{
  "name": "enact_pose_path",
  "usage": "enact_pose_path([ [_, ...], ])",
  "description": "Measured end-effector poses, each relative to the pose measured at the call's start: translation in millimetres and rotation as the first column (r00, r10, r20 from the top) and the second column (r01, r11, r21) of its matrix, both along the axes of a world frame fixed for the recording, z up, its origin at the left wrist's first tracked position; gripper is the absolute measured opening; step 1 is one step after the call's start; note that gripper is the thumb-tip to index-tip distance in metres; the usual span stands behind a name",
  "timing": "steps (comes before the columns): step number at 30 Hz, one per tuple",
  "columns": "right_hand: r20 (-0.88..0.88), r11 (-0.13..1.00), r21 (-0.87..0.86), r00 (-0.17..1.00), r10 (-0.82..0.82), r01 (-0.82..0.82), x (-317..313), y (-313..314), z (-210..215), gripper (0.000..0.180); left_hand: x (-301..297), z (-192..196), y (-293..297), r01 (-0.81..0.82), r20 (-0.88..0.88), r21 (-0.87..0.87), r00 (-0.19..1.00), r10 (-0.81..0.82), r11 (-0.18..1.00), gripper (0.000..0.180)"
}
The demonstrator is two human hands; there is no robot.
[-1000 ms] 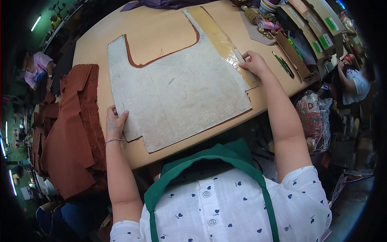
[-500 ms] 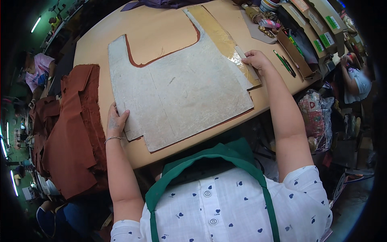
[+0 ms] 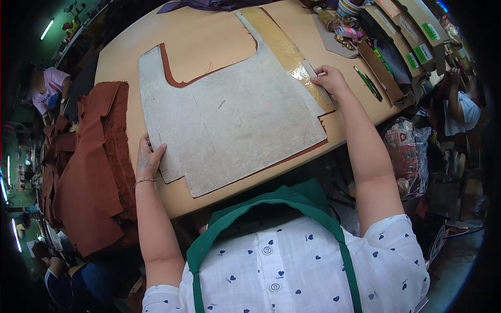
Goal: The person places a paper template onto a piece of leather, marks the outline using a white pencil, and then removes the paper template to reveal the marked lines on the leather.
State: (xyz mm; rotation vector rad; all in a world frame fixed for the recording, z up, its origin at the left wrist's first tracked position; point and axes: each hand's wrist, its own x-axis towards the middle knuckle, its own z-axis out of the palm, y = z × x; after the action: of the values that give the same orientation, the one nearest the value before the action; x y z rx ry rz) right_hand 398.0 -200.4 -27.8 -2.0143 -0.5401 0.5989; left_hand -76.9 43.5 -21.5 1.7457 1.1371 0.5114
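A large grey-white pattern board (image 3: 235,115) with a deep cut-out at its far side lies on the table, and rust-brown material (image 3: 180,83) shows along its edges underneath. My left hand (image 3: 150,159) grips the board's left edge, thumb on top, the other fingers partly hidden at the rim. Along the right side lies a yellow, shiny translucent strip (image 3: 282,44) with a pale narrow bar (image 3: 309,69) at its outer edge. My right hand (image 3: 330,81) is closed on that bar, thumb and fingers pinching it; the fingertips are partly hidden.
Rust-brown sheets (image 3: 99,172) hang over the table's left side. At the right are a green pen (image 3: 362,78), dark scissors-like tools, and cardboard boxes (image 3: 407,31). Purple cloth (image 3: 209,5) lies at the far edge. Other people (image 3: 49,91) work at left and right.
The pattern board has shifted slightly to the left, my left hand moving with it. My right hand stays at the pale bar, a touch further left. More brown shows at the near right corner.
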Motion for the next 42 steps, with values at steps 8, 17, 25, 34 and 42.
enact_pose_path([
  [8, 0.195, 0.995, -0.016, 0.976, 0.098, -0.097, -5, 5, -9, 0.032, -21, -23, 14, 0.027, -0.087, 0.183, 0.996, -0.011, 0.983, 0.066],
  [17, 0.313, 0.989, 0.008, 0.939, 0.139, -0.149, 15, -17, -27, 0.03, -4, 8, -1, 0.141, -0.337, 0.391, 0.942, -0.001, 0.909, 0.068],
  [25, 0.228, 0.991, -0.016, 0.965, 0.132, -0.132, 13, -11, -26, 0.03, -8, 8, -3, 0.093, -0.338, 0.385, 0.94, 0.047, 0.918, 0.077],
  [34, 0.254, 0.989, -0.039, 0.956, 0.147, -0.142, 12, -12, -25, 0.03, -7, 8, -2, 0.098, -0.335, 0.299, 0.942, 0.009, 0.949, 0.076],
  [42, 0.314, 0.994, -0.03, 0.943, 0.11, -0.106, 1, -11, -22, 0.026, -6, 1, -7, -0.054, -0.084, 0.241, 0.994, 0.076, 0.969, 0.073],
])
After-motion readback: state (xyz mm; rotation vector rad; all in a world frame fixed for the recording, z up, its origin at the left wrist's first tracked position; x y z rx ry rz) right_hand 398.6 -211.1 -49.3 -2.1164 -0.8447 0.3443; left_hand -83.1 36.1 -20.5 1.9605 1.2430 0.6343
